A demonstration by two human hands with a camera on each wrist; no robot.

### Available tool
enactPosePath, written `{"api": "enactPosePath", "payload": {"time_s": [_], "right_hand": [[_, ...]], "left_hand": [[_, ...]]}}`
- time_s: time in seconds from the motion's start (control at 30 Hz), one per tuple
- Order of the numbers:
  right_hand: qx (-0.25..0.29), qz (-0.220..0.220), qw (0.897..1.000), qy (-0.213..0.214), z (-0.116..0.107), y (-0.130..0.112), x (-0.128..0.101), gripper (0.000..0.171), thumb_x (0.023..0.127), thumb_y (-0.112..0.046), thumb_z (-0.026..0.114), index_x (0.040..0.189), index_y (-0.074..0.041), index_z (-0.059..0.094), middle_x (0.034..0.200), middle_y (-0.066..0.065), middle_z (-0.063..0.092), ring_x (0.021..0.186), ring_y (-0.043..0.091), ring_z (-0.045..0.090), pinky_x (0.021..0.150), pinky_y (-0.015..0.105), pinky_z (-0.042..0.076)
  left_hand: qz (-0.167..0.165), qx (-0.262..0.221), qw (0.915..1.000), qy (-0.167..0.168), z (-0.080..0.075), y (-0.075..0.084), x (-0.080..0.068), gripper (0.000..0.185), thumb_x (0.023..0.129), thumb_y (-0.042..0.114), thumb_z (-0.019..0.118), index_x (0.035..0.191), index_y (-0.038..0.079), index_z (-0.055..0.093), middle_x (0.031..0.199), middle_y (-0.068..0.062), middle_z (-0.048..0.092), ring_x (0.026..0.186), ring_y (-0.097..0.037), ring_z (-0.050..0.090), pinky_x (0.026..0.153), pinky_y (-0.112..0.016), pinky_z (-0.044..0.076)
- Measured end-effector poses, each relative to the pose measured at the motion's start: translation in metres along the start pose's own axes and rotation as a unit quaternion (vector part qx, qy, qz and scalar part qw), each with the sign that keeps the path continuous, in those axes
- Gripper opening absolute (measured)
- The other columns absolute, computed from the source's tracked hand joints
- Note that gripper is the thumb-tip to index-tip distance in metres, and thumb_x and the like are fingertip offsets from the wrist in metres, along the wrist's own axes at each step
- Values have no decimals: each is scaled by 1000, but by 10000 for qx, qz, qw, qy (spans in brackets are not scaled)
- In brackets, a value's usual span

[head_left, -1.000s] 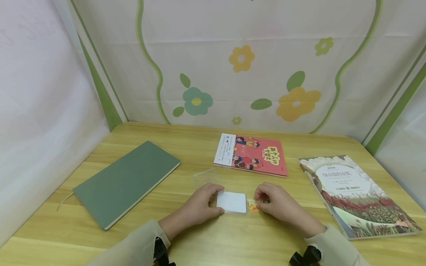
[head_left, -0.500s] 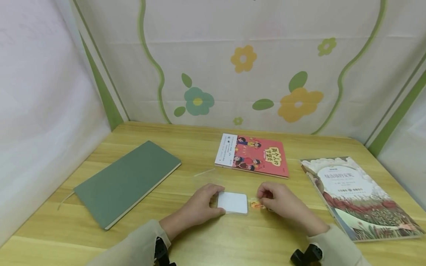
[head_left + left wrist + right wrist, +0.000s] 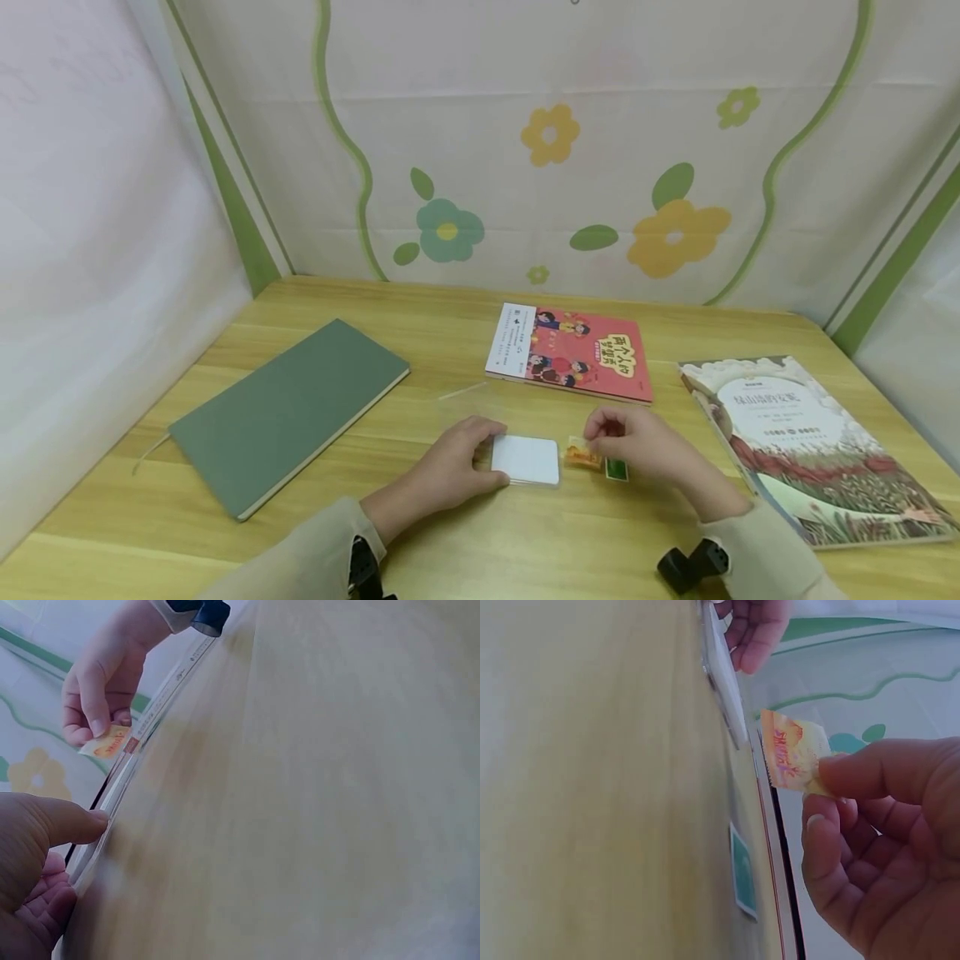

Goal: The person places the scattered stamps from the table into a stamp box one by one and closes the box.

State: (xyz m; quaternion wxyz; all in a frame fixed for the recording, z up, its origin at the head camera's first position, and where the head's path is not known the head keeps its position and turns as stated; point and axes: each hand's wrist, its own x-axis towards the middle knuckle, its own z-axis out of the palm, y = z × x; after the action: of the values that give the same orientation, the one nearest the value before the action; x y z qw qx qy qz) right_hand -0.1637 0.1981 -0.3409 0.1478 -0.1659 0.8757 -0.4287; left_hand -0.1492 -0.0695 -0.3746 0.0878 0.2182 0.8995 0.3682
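In the head view, my left hand holds a small stack of white cards by its left end, thumb at the near corner and fingers at the far one. The stack lies on the wooden table with a clear edge showing round it. My right hand pinches an orange and yellow stamp with a serrated edge between thumb and forefinger, just above the table. A green stamp with a white border lies beneath that hand, partly covered by it in the head view. In the right wrist view this green stamp lies flat.
A green notebook lies to the left, with a ribbon at its corner. A red picture book lies at the back, and another illustrated book at the right. A clear plastic sheet or bag lies behind my left hand.
My right hand has shifted slightly right and lifted the orange stamp, which now stands tilted. The green stamp beneath has come into view. My left hand keeps its hold on the cards.
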Motion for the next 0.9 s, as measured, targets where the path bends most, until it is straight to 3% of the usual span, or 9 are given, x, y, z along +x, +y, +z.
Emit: {"api": "enactPosePath", "payload": {"time_s": [0.47, 0.9], "right_hand": [[426, 23, 9991, 16, 3, -11, 8, 12, 86, -13, 63, 94, -4, 60, 86, 7, 57, 78, 20, 50, 65, 27, 48], [667, -12, 9978, -10, 17, -25, 21, 13, 85, -12, 64, 93, -3, 61, 87, 8, 56, 78, 21, 50, 66, 28, 48]], "left_hand": [[-34, -22, 10000, -2, 0, 1, -1, 54, 78, 25, 75, 124, 6, 54, 119, -4, 54, 95, -13, 49, 83, -29, 46], [13, -131, 9999, 24, 0, -1, -2, 54, 78, 25, 74, 124, 5, 54, 122, -6, 54, 102, -16, 51, 86, -31, 47]]}}
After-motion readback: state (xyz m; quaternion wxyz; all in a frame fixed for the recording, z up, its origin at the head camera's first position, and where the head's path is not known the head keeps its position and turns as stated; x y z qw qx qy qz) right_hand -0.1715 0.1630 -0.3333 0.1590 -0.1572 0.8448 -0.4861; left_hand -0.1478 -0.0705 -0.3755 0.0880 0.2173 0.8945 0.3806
